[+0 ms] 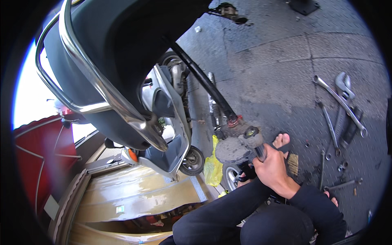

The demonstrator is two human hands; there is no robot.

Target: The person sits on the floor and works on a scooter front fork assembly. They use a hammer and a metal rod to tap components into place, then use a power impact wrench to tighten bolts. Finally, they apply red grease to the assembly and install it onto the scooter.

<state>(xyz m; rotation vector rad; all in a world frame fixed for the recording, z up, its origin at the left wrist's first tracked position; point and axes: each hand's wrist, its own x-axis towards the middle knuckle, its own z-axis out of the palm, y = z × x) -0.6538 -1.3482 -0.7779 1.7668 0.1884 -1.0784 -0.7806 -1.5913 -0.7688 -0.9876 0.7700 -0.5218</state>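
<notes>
My right hand [272, 166] is closed round a smooth grey leg of a mud-caked motorbike front fork [254, 142]. The fork's long black steering stem [204, 81] slants to the upper left, with red grease at its lower end. Beside the fist sits a round part [231, 152] thick with dried dirt. Lower down, a little of my left hand [244, 180] shows, its fingers bent against a black piece. My legs hide most of that hand, and what it grips is unclear. A pale wheel [231, 176] stands partly hidden just below the dirt-caked part.
Right of my hand, spanners [341, 104], an adjustable wrench [344, 85] and small nuts lie on the patterned floor. A brush [292, 164] rests by my foot. To the left are a shock absorber [213, 108], a yellow plastic bag [213, 168] and scooters [165, 151].
</notes>
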